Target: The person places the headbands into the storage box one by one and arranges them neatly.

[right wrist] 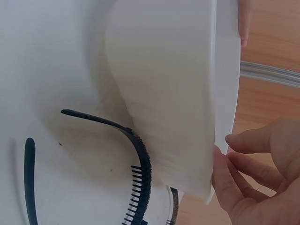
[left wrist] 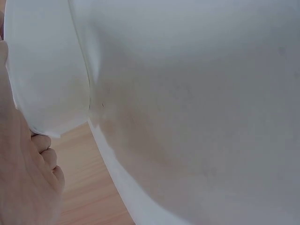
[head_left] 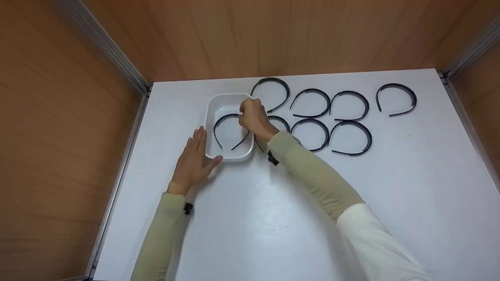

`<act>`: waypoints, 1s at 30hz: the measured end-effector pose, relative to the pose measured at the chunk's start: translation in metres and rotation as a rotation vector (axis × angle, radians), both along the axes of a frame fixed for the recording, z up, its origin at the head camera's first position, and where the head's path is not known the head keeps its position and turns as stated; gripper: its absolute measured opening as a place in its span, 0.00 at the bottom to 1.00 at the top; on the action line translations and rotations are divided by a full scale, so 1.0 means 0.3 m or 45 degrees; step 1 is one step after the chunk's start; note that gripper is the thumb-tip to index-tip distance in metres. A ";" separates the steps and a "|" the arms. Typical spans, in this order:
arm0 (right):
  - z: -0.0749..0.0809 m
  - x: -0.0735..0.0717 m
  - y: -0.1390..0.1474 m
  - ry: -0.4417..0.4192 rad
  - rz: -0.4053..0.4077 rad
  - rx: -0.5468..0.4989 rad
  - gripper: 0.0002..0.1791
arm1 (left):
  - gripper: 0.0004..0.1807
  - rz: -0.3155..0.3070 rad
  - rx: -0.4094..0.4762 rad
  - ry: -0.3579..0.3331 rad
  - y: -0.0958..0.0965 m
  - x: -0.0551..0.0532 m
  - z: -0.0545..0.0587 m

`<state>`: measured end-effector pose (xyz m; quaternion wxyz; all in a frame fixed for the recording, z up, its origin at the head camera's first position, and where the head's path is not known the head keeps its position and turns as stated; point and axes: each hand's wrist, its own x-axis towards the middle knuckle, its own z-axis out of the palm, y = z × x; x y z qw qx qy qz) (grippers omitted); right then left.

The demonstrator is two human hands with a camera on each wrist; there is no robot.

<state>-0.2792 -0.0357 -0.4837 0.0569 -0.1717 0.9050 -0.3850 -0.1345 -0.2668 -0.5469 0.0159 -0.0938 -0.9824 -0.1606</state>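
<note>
A white plastic tray [head_left: 211, 113] stands at the left of the table, with a black toothed headband [head_left: 216, 134] inside. My left hand [head_left: 192, 158] lies along the tray's left side, fingers straight and thumb at the front corner. In the left wrist view, that hand [left wrist: 26, 164] touches the tray wall [left wrist: 47, 65]. My right hand [head_left: 254, 118] reaches over the right rim and pinches the headband in the tray; the fingertips are partly hidden. From the right wrist, the curled fingers of this hand [right wrist: 258, 173] show at the rim, beside the tray's outer wall [right wrist: 164, 93].
Several more black headbands lie to the tray's right in two rough rows, among them one at the back [head_left: 288, 91], one at the front [head_left: 370, 140] and one at the far right [head_left: 415, 99]. Wooden panels [head_left: 273, 39] border the white table [head_left: 250, 218].
</note>
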 end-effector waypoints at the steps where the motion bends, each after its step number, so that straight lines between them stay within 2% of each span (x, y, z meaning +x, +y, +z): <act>1: 0.000 0.000 0.003 -0.001 -0.004 0.004 0.13 | 0.58 0.000 -0.004 -0.004 0.002 -0.001 0.000; 10: 0.012 0.013 0.038 -0.007 0.028 -0.036 0.14 | 0.58 -0.010 -0.003 -0.006 0.007 -0.005 -0.009; 16: 0.039 0.028 0.071 0.036 0.053 -0.081 0.14 | 0.58 -0.011 0.003 0.022 0.004 0.001 -0.010; 20: 0.057 0.038 0.094 0.028 0.065 -0.093 0.14 | 0.58 -0.003 0.001 0.024 0.004 0.005 -0.006; 30: 0.090 0.069 0.200 0.046 0.072 -0.130 0.13 | 0.57 -0.023 0.031 0.023 0.002 0.001 -0.008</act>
